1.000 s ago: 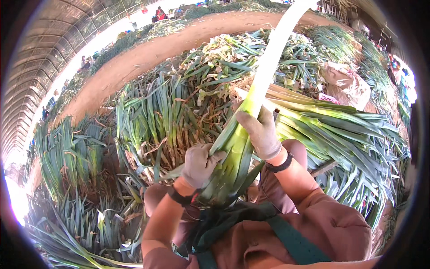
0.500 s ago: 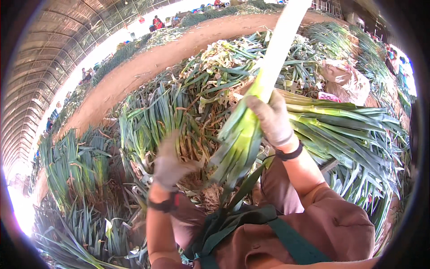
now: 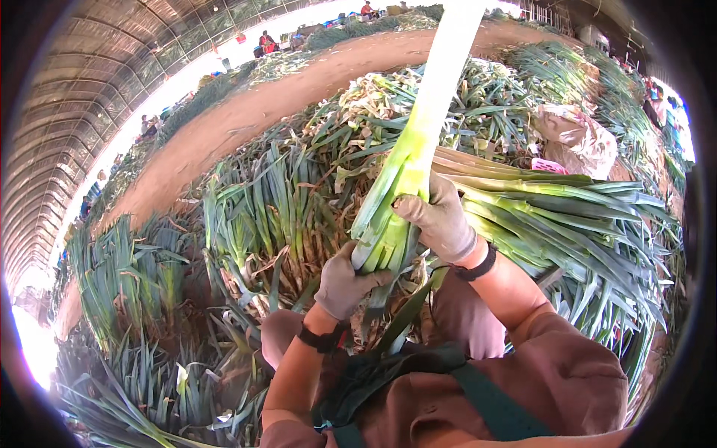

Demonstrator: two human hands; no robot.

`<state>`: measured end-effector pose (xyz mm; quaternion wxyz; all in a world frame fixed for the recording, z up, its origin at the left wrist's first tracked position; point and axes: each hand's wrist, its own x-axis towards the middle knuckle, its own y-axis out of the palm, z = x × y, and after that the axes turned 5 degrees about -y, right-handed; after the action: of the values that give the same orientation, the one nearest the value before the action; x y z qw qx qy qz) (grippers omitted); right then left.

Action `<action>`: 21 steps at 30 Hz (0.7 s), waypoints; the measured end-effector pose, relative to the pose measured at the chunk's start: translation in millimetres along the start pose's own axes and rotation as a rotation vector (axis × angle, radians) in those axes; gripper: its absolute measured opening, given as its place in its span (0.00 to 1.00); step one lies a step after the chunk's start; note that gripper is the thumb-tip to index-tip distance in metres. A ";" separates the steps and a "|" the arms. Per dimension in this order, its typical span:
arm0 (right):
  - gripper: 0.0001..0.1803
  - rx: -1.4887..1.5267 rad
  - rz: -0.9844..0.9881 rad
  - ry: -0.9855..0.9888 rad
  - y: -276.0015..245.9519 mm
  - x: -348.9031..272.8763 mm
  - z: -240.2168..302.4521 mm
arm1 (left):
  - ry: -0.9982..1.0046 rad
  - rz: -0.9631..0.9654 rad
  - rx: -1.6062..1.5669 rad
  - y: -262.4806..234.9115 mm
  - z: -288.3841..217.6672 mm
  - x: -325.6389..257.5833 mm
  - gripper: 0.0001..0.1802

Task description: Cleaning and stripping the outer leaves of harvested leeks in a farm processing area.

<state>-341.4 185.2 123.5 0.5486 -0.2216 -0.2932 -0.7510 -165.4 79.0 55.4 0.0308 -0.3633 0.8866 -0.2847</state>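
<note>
A large leek slants up in front of me, its thick white shank toward the top and its green leaves toward my lap. My right hand, in a grey glove, grips it where the shank turns into leaves, thumb across the front. Lower down, my gloved left hand is closed around the leaf ends. Just beyond my right hand lies a bundle of trimmed-looking leeks, leaves pointing right. The tips of the held leaves hang over my lap, partly hidden by the left hand.
Upright leeks stand packed ahead on the left, with more leeks farther left. A heap of pale leaf scraps rises ahead. A crumpled sack and a pink item lie at right. Behind runs a dirt path; people sit far off.
My left hand has moved right from beside the leek and taken hold of its leaves. The leek has shifted slightly left and stands a little more upright in my right hand.
</note>
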 end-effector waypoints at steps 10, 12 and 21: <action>0.15 -0.420 -0.344 -0.720 12.0 97.8 122.5 | 0.106 -0.489 0.013 -68.0 40.0 -45.5 0.15; 0.16 -0.596 -0.385 -0.940 19.6 110.1 176.2 | 0.099 -0.459 -0.028 -61.4 25.1 -49.5 0.12; 0.15 -1.669 0.192 -0.570 35.2 129.3 198.9 | -0.026 -0.369 -0.258 -36.4 12.4 -59.4 0.08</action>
<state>-344.4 223.5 360.2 0.1748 -0.7518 0.2444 -0.5870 -95.7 91.4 55.2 -0.0571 -0.5239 0.8337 -0.1648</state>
